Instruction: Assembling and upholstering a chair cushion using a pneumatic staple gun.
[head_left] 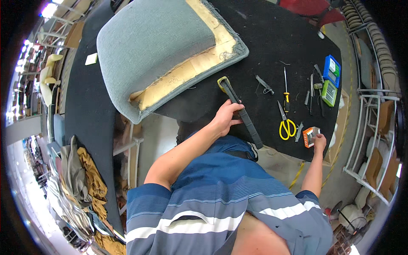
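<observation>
Item: one grey-blue upholstered piece [157, 46], resting on the black-covered table [263, 38], ahead and to the left of the wearer. State of work: cover in place over most of it; a pale band [178, 78] lies uncovered along the near edge and up the right side, with loose threads [229, 55] at the corner between them. My judgement: covering largely done, the bare border outstanding; whether cloth is coming off or going on, I cannot tell. Left hand [226, 117]: fingers closed round one long dark tool [245, 116], its yellowish end just short of the piece, not touching it. Right hand [319, 142]: fingertips at the edge of one orange-and-white box [310, 137]; whether they grasp the box or something from it, I cannot tell. Neither hand is on the piece. Laid down between the piece and the cases: yellow-handled scissors [287, 129], blades apart; one screwdriver [286, 102]; one grey scrap [264, 84], frayed. Far right: one blue case [332, 70], one green case [329, 92], touching or nearly so.
</observation>
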A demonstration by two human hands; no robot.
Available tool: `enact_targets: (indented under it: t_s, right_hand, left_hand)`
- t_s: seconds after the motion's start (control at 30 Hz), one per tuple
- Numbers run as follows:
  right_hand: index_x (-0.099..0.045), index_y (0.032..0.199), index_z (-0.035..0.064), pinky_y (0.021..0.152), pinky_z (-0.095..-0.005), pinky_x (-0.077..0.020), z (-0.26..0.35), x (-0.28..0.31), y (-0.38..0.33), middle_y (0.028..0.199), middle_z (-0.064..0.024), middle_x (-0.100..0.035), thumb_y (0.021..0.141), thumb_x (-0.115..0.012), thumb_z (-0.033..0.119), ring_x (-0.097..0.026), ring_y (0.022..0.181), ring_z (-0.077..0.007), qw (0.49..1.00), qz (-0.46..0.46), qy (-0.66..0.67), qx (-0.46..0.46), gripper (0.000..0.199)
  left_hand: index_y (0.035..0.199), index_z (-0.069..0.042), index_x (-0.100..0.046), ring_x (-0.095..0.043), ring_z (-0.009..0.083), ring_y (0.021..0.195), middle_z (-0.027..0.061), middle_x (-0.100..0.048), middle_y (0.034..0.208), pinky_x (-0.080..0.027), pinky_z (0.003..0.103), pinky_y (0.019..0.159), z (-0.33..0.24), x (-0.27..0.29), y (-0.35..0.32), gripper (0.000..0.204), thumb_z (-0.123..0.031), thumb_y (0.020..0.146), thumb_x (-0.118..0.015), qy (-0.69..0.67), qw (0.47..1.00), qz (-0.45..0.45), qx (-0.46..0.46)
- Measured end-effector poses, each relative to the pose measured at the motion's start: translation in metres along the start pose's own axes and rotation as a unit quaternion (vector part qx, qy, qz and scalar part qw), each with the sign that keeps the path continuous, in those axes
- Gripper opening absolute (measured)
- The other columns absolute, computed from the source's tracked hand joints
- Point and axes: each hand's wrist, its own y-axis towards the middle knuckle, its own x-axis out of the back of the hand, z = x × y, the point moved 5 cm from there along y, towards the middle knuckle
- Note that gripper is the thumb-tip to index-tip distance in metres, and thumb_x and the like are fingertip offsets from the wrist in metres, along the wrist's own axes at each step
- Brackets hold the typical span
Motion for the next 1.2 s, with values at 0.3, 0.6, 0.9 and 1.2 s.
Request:
enact_targets:
  t_s: [0.3,0.6,0.9,1.2]
  right_hand:
    - [-0.072,0.103,0.0033,0.081,-0.0331,-0.0518,0.051,0.033,-0.030,0.095,-0.0117,-0.073,0.075,-0.070,0.008,-0.070,0.088,-0.0211,0.999,0.028,0.017,0.006,0.028]
    - [-0.068,0.113,-0.0001,0.071,-0.0265,-0.0506,0.097,-0.037,-0.019,0.098,-0.0085,-0.072,0.083,-0.067,0.007,-0.065,0.082,-0.0141,0.942,0.134,0.303,0.057,0.030]
    - [-0.072,0.105,0.0070,0.083,-0.0365,-0.0526,0.144,-0.070,-0.041,0.097,-0.0127,-0.073,0.085,-0.068,0.017,-0.070,0.092,-0.0282,0.982,0.006,0.082,0.169,0.023]
    - [-0.070,0.106,0.0059,0.086,-0.0441,-0.0498,0.130,-0.085,-0.051,0.104,-0.0171,-0.067,0.080,-0.069,0.018,-0.064,0.099,-0.0348,0.974,0.030,-0.090,0.206,0.028]
  left_hand:
    - [0.111,-0.012,-0.052,-0.058,0.0203,0.102,0.0055,-0.060,0.104,-0.046,0.053,0.096,0.005,0.004,0.004,0.022,-0.016,0.091,-0.058,-0.005,1.000,-0.004,0.000]
    - [0.112,-0.012,-0.051,-0.059,0.0215,0.103,0.0065,-0.061,0.104,-0.047,0.053,0.095,0.008,0.002,0.007,0.022,-0.016,0.091,-0.056,-0.004,1.000,0.005,0.004]
    - [0.112,-0.012,-0.051,-0.058,0.0213,0.105,0.0064,-0.061,0.105,-0.047,0.053,0.095,0.009,0.006,0.002,0.022,-0.016,0.091,-0.056,-0.009,1.000,-0.003,0.008]
    - [0.113,-0.011,-0.050,-0.056,0.0214,0.106,0.0071,-0.060,0.107,-0.047,0.053,0.095,0.008,0.012,0.006,0.023,-0.016,0.092,-0.056,-0.030,0.999,-0.011,-0.003]
